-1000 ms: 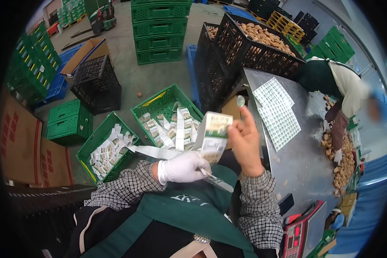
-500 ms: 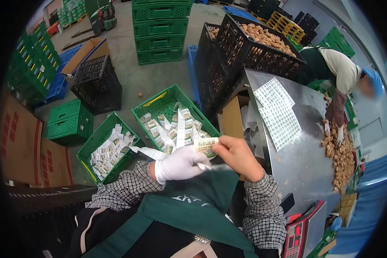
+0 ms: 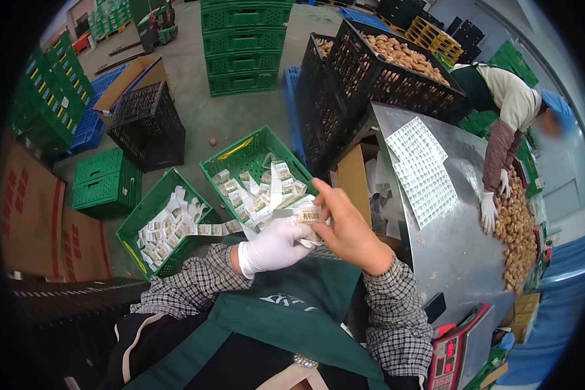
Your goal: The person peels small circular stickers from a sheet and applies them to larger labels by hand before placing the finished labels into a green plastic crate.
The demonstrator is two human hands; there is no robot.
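Observation:
My left hand [image 3: 276, 246], in a white glove, is closed on a strip of printed labels [image 3: 310, 216], one label standing up above its fingertips. My right hand [image 3: 354, 235] is bare, its fingers apart around the right edge of that label, with the index finger stretched upward. A length of the label strip [image 3: 208, 229] runs from the left green crate [image 3: 131, 229] toward my left wrist. In the other green crate [image 3: 214, 164], just beyond my hands, lie more label strips [image 3: 281, 182] in loose folds. A dark green apron covers my front.
To the right, a metal table [image 3: 458, 244] carries label sheets [image 3: 422, 172], a pile of brown mushroom-like produce [image 3: 517, 240] and a red scale [image 3: 452, 354]. A co-worker in a blue cap [image 3: 556, 107] leans over the pile. Black crates [image 3: 396, 71] and stacked green crates [image 3: 246, 49] stand ahead.
My right hand has loosened its pinch on the label, and its fingers have spread upward. The strip by my left wrist has turned its printed side up. The co-worker's hands have shifted at the pile.

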